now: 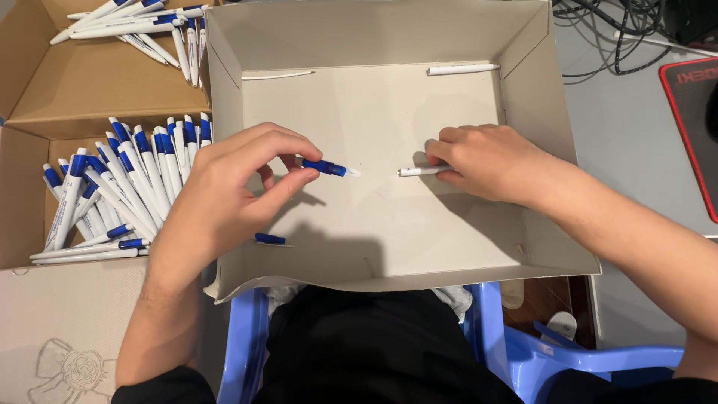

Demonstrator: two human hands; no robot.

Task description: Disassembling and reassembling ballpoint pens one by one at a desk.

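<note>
Grey counter (636, 142) carries a shallow tray (374, 247) that also overhangs the lap, keeping both hands working inside its walls. Left hand (224, 191) pinches a blue pen half (323, 167) near tray centre, tip aimed right; right hand (490, 161) has fingers closed on a white barrel (419, 171), tip aimed left, the two in line but apart. Finished pens (112, 187) fill the box left of the tray; loose white parts (462, 69) lie along its far wall.
</note>
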